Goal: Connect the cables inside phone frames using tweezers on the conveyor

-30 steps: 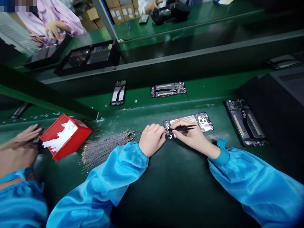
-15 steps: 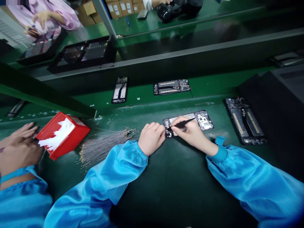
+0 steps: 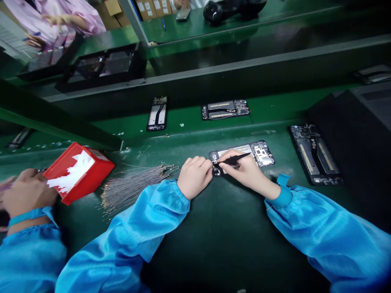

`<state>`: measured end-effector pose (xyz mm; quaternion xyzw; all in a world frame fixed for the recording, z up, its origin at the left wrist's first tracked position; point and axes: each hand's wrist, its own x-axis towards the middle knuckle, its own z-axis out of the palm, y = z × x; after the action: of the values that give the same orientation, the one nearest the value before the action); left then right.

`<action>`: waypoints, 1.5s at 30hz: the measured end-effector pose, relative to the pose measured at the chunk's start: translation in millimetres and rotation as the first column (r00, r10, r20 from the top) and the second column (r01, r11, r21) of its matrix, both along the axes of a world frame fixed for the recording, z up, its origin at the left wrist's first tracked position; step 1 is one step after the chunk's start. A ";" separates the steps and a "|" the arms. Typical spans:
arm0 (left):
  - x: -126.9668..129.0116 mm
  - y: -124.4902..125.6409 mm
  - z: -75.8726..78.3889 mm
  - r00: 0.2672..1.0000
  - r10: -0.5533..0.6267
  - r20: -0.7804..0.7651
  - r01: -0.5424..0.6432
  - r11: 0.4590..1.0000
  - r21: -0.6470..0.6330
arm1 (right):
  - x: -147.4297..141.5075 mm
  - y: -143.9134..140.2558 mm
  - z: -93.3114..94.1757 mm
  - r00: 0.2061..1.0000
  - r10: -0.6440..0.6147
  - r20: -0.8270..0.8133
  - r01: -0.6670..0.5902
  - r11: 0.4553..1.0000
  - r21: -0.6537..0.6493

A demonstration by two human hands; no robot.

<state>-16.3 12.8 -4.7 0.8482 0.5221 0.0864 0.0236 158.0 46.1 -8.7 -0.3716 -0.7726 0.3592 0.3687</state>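
Observation:
An opened phone (image 3: 262,154) lies on the green bench, its circuit board bare at the right end. At its left end my left hand (image 3: 194,177) is closed, with curled fingers gripping the phone's edge; the fingertips are partly hidden. My right hand (image 3: 241,167) pinches black tweezers (image 3: 234,159), their working end down on the small parts at the phone's left end. Just left of my left hand lies a loose bundle of thin grey cables (image 3: 131,188), partly covered by my sleeve.
A red bin (image 3: 91,179) with white paper stands left, beside a co-worker's hand (image 3: 29,189). Opened phones lie on the strip behind (image 3: 225,109), (image 3: 157,114) and at right (image 3: 316,154), near a black box (image 3: 354,150). A green post (image 3: 76,126) rises at left.
My hands and the tweezers stay almost in place at the phone. The co-worker's hand at the left has shifted. The view has tilted slightly.

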 end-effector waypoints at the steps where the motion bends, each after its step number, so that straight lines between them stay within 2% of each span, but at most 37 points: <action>1: 0.1 0.0 0.2 1.000 0.002 -0.003 -0.002 1.000 -0.001 | -0.1 -0.1 -0.2 1.000 -0.002 -0.003 0.002 1.000 0.000; 6: 0.1 0.4 -0.1 1.000 0.008 -0.002 -0.008 1.000 -0.011 | 0.2 -0.2 -0.1 1.000 0.013 -0.001 -0.013 1.000 0.012; 14: 1.4 0.4 0.1 1.000 0.011 0.020 -0.010 1.000 -0.021 | -2.5 -6.7 2.5 0.986 0.143 0.080 -0.153 0.980 0.127; 18: -6.6 4.2 0.5 0.998 0.002 0.060 0.001 0.999 -0.044 | -2.5 -7.1 1.7 0.991 0.119 0.060 -0.126 0.983 0.134; 19: -10.7 6.1 1.2 0.998 0.001 0.069 0.003 0.999 -0.055 | 1.9 -5.2 1.7 0.996 0.076 0.036 -0.081 0.988 0.135; 21: -19.4 9.7 3.3 0.997 -0.022 0.072 0.027 0.997 -0.074 | 18.5 1.0 2.1 0.995 -0.095 -0.004 0.094 0.981 0.170; 22: -22.9 11.0 4.7 0.996 -0.055 0.066 0.060 0.995 -0.078 | 30.0 4.7 2.2 0.977 -0.215 -0.005 0.211 0.956 0.201; 24: -25.8 11.1 7.5 0.983 -0.180 0.041 0.183 0.980 -0.073 | 55.4 11.0 1.7 0.891 -0.451 0.046 0.418 0.856 0.303; 26: -22.4 8.3 9.8 0.946 -0.324 -0.009 0.324 0.945 -0.046 | 77.1 13.1 -0.2 0.813 -0.571 0.112 0.504 0.788 0.354; 27: -19.0 6.2 10.6 0.925 -0.378 -0.042 0.377 0.926 -0.026 | 84.5 11.9 -1.6 0.803 -0.579 0.143 0.505 0.787 0.354; 29: -11.2 2.1 11.0 0.894 -0.436 -0.108 0.440 0.898 0.013 | 90.8 5.3 -4.3 0.816 -0.543 0.196 0.472 0.823 0.315; 32: -3.8 -1.8 9.7 0.877 -0.452 -0.163 0.465 0.883 0.057 | 83.3 -9.4 -5.8 0.865 -0.452 0.216 0.409 0.886 0.218; 37: -0.7 -2.5 8.5 0.877 -0.441 -0.191 0.463 0.881 0.092 | 64.4 -25.6 -2.1 0.935 -0.311 0.171 0.295 0.949 0.109; 41: 14.1 -3.5 13.3 0.894 -0.445 -0.041 0.446 0.895 -0.002 | 63.6 -32.9 0.6 0.961 -0.265 0.082 0.260 0.963 0.072; 45: 35.4 -4.4 15.6 0.935 -0.313 0.164 0.336 0.931 -0.140 | 68.5 -38.2 2.4 0.971 -0.238 0.010 0.238 0.971 0.018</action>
<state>19.1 8.4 11.0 0.9098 0.3769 0.0964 0.1446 226.5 7.8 -6.3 -0.4606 -0.7278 0.3036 0.4074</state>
